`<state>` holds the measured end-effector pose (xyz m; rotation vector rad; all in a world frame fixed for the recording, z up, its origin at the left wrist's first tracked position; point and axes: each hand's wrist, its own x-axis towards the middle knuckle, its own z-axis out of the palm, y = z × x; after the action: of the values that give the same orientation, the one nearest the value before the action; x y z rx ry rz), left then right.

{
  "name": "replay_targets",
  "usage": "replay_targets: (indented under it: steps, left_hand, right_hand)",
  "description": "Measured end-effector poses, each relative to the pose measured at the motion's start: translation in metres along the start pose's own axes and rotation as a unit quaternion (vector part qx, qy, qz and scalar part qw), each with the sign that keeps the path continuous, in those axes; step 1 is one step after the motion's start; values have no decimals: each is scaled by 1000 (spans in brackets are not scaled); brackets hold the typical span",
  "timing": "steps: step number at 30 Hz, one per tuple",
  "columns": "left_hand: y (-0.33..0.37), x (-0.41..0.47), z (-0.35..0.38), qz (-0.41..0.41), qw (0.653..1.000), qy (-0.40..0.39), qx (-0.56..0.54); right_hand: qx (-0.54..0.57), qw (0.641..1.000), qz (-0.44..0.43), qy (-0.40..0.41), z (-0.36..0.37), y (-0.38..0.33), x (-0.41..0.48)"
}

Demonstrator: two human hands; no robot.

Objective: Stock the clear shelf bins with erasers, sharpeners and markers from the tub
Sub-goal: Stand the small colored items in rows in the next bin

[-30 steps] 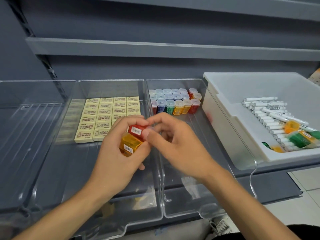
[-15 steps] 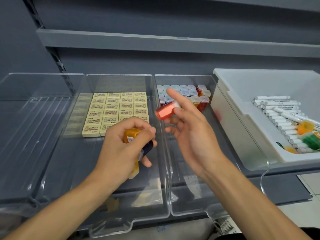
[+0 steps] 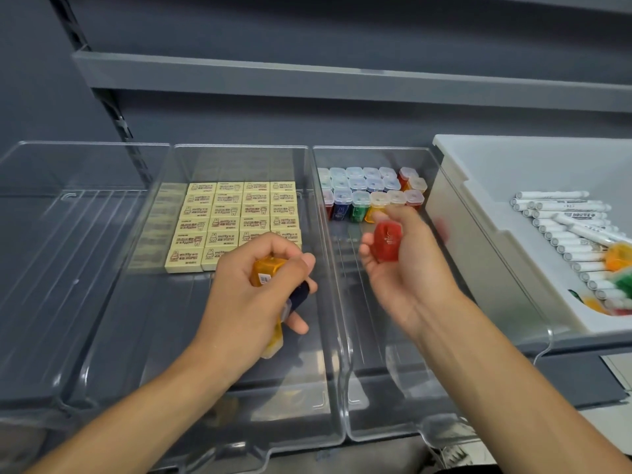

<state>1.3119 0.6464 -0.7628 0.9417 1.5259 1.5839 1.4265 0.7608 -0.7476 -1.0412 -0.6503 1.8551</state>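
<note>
Erasers (image 3: 236, 220) done left of sharpener bin (image 3: 386, 388), markers (image 3: 564, 220) waiting right of it, left hand (image 3: 253, 299) and right hand (image 3: 407, 278) gripping unplaced sharpeners (image 3: 386, 241).

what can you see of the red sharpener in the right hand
The red sharpener is a small see-through red plastic box with rounded corners, slightly blurred. It stands roughly upright in the right hand, pinched between thumb and fingers, held above the clear bin, just in front of the sharpeners already lined up there.
</note>
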Motion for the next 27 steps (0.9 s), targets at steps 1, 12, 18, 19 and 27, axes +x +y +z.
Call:
replay_targets:
  steps: [1,12,18,19,27]
  left_hand:
    - [0,0,0,-3,1000,-2,3]
    - [-1,4,-3,1,1000,9,6]
    - [4,4,-4,-10,1000,-11,-9]
    - [3,4,-4,-10,1000,-10,-10]
    - [-3,9,-8,-8,1000,-3,-19]
  right_hand:
    - [-12,1000,7,8,0,1,2]
    - [-417,877,-238,2,-8,14,32]
    - [-548,755,-356,-46,-8,27,47]
    - [-549,752,-362,-47,-8,27,50]
    - [-577,713,-396,-49,0,37,64]
